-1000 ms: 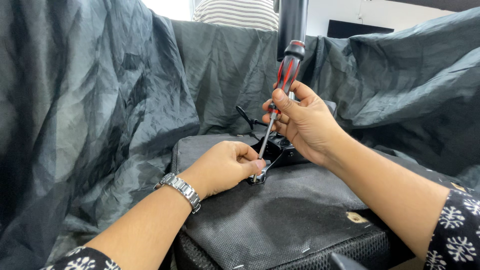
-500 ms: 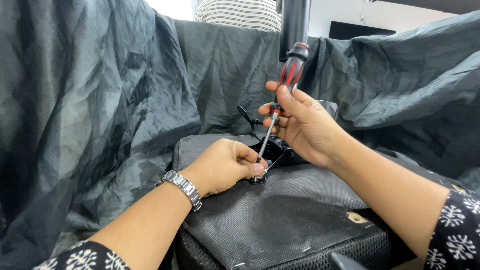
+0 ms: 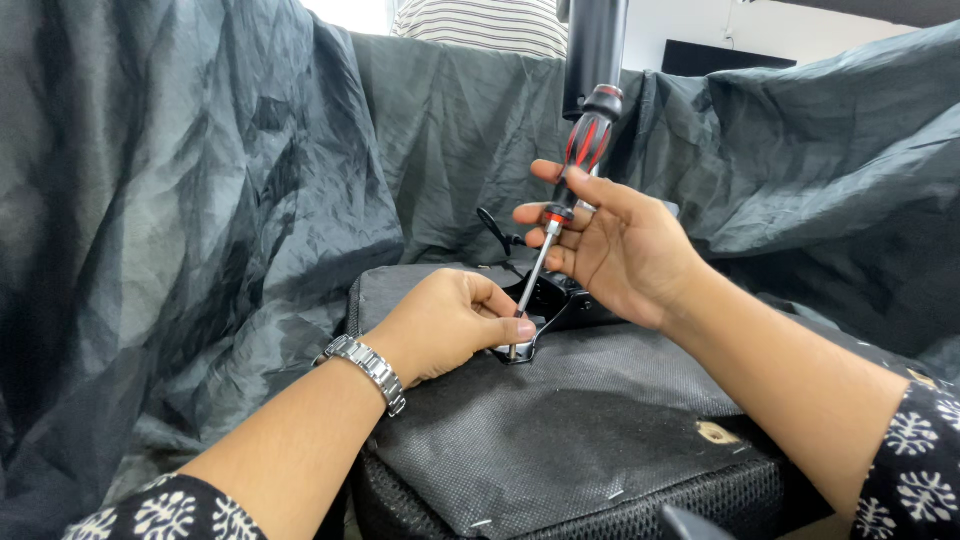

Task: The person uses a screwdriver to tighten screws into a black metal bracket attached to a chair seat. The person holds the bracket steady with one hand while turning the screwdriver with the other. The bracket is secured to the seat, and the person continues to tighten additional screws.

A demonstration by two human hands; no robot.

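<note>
A person's right hand (image 3: 625, 250) holds a red-and-black screwdriver (image 3: 562, 205) nearly upright, its grip closed around the lower handle and the top of the steel shaft, index finger stretched along it; the tip stands on a small metal bracket (image 3: 520, 352) atop a black fabric-covered seat base (image 3: 580, 420); the left hand (image 3: 450, 322), a silver wristwatch (image 3: 368, 368) at its wrist, rests on the fabric with its grip curled shut, fingertips pinching the bracket just beside the driver's tip; a black plastic fitting (image 3: 565, 300) and a thin black lever (image 3: 493, 228) sit directly behind the bracket; crumpled dark grey cloth (image 3: 200, 220) drapes all around; a black post (image 3: 595, 50) rises behind the screwdriver's handle; patterned sleeves show at both lower corners.
</note>
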